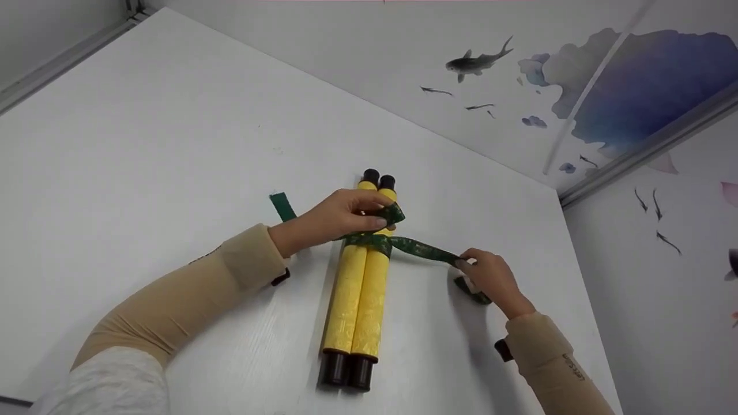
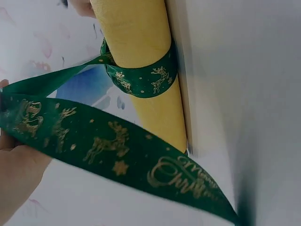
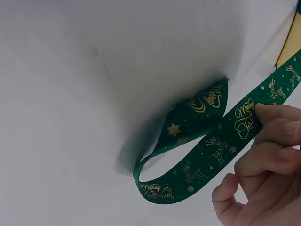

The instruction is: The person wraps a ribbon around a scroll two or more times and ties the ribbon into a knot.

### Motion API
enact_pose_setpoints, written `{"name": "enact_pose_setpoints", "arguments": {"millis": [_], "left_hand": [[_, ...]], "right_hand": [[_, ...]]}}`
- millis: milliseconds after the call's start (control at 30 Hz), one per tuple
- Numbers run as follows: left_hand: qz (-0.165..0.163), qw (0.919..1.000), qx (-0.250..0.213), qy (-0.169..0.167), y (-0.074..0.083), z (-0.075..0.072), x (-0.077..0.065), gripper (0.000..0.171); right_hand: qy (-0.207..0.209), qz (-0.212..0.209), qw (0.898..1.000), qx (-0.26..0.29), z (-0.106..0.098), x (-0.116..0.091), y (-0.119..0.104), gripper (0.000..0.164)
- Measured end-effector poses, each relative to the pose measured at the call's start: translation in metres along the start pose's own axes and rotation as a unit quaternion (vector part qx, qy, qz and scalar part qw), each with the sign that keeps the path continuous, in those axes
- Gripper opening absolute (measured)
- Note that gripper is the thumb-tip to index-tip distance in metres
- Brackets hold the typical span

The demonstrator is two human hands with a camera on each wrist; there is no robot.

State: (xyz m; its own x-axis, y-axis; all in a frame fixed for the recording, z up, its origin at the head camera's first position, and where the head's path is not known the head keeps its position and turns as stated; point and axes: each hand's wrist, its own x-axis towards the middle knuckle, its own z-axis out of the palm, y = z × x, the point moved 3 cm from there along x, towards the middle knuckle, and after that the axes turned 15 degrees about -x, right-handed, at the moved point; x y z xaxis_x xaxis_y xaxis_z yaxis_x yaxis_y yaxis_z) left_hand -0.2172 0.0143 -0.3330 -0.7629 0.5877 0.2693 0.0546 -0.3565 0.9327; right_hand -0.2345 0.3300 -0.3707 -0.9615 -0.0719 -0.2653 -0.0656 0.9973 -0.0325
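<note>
Two yellow scrolls [image 1: 356, 300] with dark end knobs lie side by side on the white table. A green ribbon [image 1: 424, 249] with gold reindeer and "Merry Christmas" lettering is wrapped round both. Over the upper part of the scrolls, my left hand [image 1: 345, 216] pinches a folded piece of the ribbon between thumb and fingers. Its tail [image 1: 282, 206] sticks out to the left beyond that hand. To the right of the scrolls, my right hand [image 1: 489, 279] pinches the other length, stretched sideways from the wrap. Past those fingers, a loose loop [image 3: 162, 193] curls down near the tabletop.
The white tabletop [image 1: 173, 132] spreads out around the scrolls. Behind it and to the right stand white walls [image 1: 346, 40] with painted fish and blue patches. A dark wrist camera [image 1: 503, 350] sits under the right cuff.
</note>
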Motion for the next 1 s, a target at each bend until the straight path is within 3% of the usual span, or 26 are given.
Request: {"name": "enact_pose_setpoints", "arguments": {"millis": [133, 400, 633, 833, 900, 1000], "left_hand": [[0.014, 0.9995, 0.027, -0.009, 0.006, 0.006, -0.004, 0.033], [0.015, 0.9978, 0.049, -0.041, -0.011, 0.005, 0.001, 0.038], [0.012, 0.9925, 0.108, -0.057, -0.015, 0.006, 0.001, 0.042], [0.008, 0.9889, 0.136, -0.058, -0.014, 0.007, 0.0, 0.045], [0.005, 0.9898, 0.126, -0.066, -0.015, 0.007, 0.0, 0.046], [0.0, 0.9911, 0.106, -0.08, -0.016, 0.009, 0.0, 0.047]], "right_hand": [[0.003, 0.016, 0.997, 0.076, -0.001, -0.001, 0.005, 0.026], [0.058, 0.026, 0.993, 0.097, -0.004, -0.001, 0.009, 0.035], [0.07, 0.019, 0.986, 0.151, -0.019, 0.008, -0.01, 0.046], [0.159, -0.083, 0.971, 0.158, -0.051, 0.019, -0.059, 0.038], [0.194, -0.14, 0.96, 0.146, -0.06, 0.02, -0.082, 0.033], [0.228, -0.261, 0.931, 0.119, -0.069, 0.014, -0.118, 0.029]]}}
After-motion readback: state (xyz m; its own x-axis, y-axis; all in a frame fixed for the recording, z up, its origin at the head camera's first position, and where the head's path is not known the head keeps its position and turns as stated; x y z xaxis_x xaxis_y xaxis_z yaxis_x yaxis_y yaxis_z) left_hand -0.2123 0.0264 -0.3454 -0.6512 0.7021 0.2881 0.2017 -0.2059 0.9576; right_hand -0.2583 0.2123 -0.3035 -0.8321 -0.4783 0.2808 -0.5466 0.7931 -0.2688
